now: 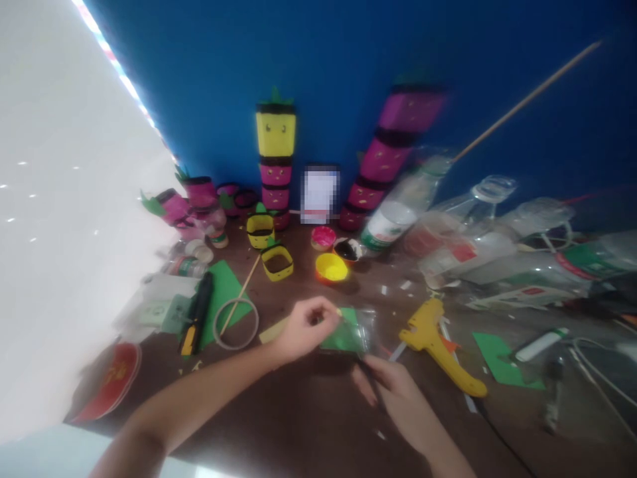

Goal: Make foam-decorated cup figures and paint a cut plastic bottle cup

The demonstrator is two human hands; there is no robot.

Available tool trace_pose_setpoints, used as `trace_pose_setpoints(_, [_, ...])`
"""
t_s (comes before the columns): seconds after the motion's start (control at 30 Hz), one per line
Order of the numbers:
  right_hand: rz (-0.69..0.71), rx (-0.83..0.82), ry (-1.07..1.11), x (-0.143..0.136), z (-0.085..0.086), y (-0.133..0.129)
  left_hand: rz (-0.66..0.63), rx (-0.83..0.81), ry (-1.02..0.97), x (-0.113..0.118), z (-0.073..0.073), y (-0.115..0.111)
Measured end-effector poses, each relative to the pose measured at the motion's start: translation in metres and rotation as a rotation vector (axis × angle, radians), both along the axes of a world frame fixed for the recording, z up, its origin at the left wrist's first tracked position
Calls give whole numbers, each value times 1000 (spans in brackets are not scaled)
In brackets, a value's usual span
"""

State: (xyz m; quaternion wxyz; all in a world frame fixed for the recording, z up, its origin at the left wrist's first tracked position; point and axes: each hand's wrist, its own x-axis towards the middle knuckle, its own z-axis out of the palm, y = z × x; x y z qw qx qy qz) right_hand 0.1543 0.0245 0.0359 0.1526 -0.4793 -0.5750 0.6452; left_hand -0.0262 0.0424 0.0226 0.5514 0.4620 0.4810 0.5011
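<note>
My left hand (307, 326) is closed in a pinch, with a tiny pale yellow piece (339, 312) at its fingertips. Just beyond it lies a green sheet (348, 332) with clear plastic (367, 328) on its right side. My right hand (398, 392) is wrapped round a thin dark tool (369, 373) whose tip points toward the green sheet; blur hides its exact kind. Right of that hand, a yellow hot glue gun (428, 332) rests on the table. A yellow strip (273, 330) lies partly under my left wrist.
Paint cups, one yellow (331, 267), stand ahead near small yellow pots (277, 263). Pink stacked pots (378, 159) line the blue wall. Plastic bottles (478, 219) crowd the right. A tape ring (235, 324), black-and-yellow cutter (196, 312) and red bowl (117, 372) lie left.
</note>
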Motion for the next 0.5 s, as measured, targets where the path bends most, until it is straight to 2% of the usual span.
trace_pose_setpoints(0.2, [-10, -32, 6, 1, -2, -1, 5, -7, -24, 0, 0, 0])
trace_pose_setpoints(0.5, [1, -62, 26, -1, 5, -1, -1, -9, -85, -1, 0, 0])
